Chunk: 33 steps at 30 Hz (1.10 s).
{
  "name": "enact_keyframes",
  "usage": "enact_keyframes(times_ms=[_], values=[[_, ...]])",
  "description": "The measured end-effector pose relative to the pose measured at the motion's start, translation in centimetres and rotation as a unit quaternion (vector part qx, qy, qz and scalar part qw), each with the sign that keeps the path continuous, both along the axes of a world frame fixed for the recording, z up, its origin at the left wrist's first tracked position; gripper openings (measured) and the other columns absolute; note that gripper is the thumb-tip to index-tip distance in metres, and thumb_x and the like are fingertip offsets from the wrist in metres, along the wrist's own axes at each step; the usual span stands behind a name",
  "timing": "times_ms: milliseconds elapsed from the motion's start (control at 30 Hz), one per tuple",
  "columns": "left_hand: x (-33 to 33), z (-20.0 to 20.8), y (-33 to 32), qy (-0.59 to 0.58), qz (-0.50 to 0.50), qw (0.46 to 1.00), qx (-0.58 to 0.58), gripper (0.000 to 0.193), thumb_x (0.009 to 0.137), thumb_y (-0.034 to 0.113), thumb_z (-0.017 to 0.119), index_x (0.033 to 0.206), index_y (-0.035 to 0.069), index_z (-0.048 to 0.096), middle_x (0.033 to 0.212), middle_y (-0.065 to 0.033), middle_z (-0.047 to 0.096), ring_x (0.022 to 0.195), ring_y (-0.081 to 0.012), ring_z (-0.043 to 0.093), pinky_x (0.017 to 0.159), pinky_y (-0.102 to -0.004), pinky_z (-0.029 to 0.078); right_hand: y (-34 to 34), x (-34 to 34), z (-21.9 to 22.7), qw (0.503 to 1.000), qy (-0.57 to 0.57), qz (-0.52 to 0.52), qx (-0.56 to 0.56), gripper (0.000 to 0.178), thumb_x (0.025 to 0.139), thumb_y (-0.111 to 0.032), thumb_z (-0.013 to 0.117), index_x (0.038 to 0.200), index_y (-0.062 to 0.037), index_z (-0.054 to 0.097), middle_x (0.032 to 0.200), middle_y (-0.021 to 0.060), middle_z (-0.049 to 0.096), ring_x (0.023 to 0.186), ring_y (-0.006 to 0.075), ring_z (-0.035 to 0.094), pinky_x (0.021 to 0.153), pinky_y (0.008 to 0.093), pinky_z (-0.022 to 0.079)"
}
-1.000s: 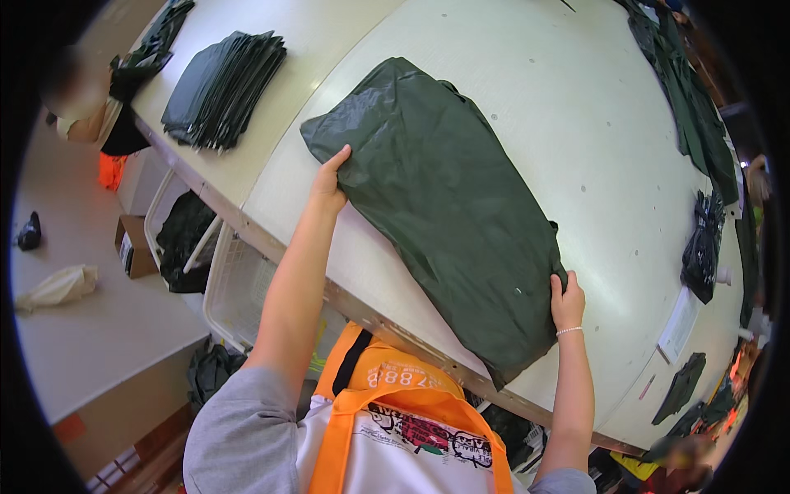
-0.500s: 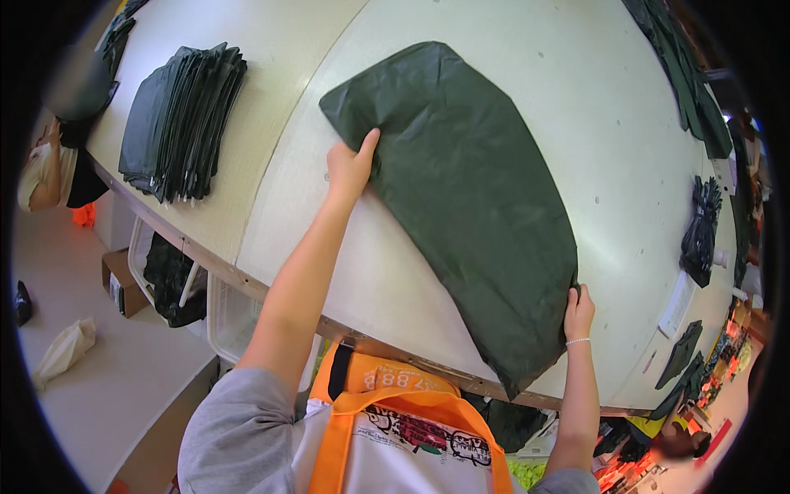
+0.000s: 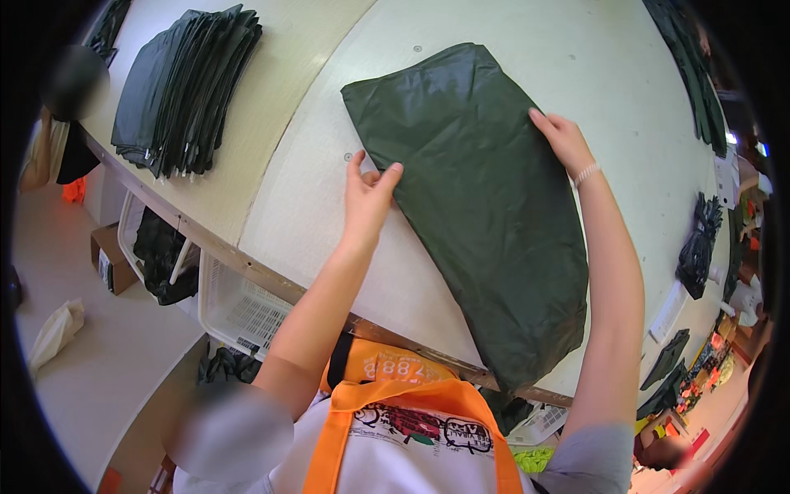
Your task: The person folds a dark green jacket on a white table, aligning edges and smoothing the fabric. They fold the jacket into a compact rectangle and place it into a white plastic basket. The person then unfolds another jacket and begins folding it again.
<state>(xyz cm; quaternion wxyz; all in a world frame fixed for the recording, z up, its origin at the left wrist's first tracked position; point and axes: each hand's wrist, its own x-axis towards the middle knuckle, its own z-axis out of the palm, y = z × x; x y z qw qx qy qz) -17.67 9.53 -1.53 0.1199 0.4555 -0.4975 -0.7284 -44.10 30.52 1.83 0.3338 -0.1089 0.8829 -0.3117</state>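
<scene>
A large piece of thin, slightly shiny dark green fabric (image 3: 494, 214) lies across the table in front of me, lightly creased, with its narrow near end reaching the front edge. At its left edge is my left hand (image 3: 368, 202): the thumb tip touches the fabric and the other fingers stand apart from it, so the hand is open. Wearing a pale bracelet, my right hand (image 3: 566, 144) is closed at the upper right edge of the same piece, its fingertips on the fabric; the fingers' undersides are hidden.
A thick stack of folded dark green pieces (image 3: 188, 90) lies at the table's left. White plastic baskets (image 3: 239, 300) sit below the front edge, beside a cardboard box (image 3: 115, 259). At the right lie a bunched dark bundle (image 3: 699, 247) and long green pieces (image 3: 687, 74). Another person (image 3: 58, 148) is at far left.
My right hand has moved from the fabric's lower right edge up to its upper right edge. The left hand's fingers have spread from their hold on the left edge.
</scene>
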Motion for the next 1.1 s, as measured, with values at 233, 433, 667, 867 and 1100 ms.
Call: enact_keyframes(times_ms=[233,433,667,867,1100], values=[[-1.6,0.9,-2.5,0.091,-0.047,0.993,-0.063,0.080,0.085,-0.001,0.060,0.148,-0.001,0.011,0.102,-0.0157,0.066,0.089,-0.0157,0.064,0.079,-0.0267,0.049,-5.2,-2.8,1.7,0.984,-0.143,0.062,-0.086,0.038,0.084,-0.034,0.068,0.102,-0.0013,0.066,0.095,0.0040,0.067,0.088,0.0116,0.060,0.084,0.0270,0.046],[-2.6,1.9,-2.8,0.200,0.006,0.980,-0.001,0.082,0.089,0.005,0.058,0.151,0.007,0.003,0.091,-0.0092,0.065,0.074,-0.0108,0.058,0.065,-0.0244,0.046,-4.3,-2.9,5.1,0.943,-0.217,0.020,-0.251,0.040,0.088,-0.026,0.064,0.117,0.0004,0.057,0.107,0.0068,0.065,0.096,0.0133,0.061,0.085,0.0292,0.049],[-1.6,-2.0,-1.5,0.170,-0.062,0.984,-0.005,0.061,0.090,0.005,0.058,0.145,0.007,0.032,0.099,-0.0055,0.063,0.078,-0.0071,0.054,0.069,-0.0223,0.045,-3.6,-2.0,0.2,0.988,-0.079,0.023,-0.133,0.063,0.085,-0.019,0.066,0.141,-0.0093,0.040,0.123,0.0100,0.057,0.109,0.0161,0.055,0.095,0.0295,0.044],[-3.5,3.0,-1.6,-0.032,-0.225,0.956,-0.185,0.066,0.077,0.006,0.070,0.136,-0.006,0.043,0.124,-0.0173,0.057,0.107,-0.0162,0.058,0.092,-0.0261,0.044,-3.1,-1.8,4.7,0.973,-0.035,0.213,-0.076,0.067,0.074,-0.002,0.065,0.138,-0.0087,0.047,0.126,0.0051,0.057,0.112,0.0149,0.053,0.098,0.0285,0.042],[1.8,16.2,-4.6,-0.065,-0.462,0.884,-0.013,0.023,0.085,0.016,0.060,0.094,-0.004,0.066,0.054,0.0022,0.053,0.044,-0.0036,0.042,0.042,-0.0226,0.031,-1.1,1.2,18.1,0.918,0.118,0.372,-0.070,0.018,0.071,-0.016,0.074,0.076,-0.0025,0.062,0.088,0.0051,0.058,0.083,0.0140,0.052,0.078,0.0284,0.042]])
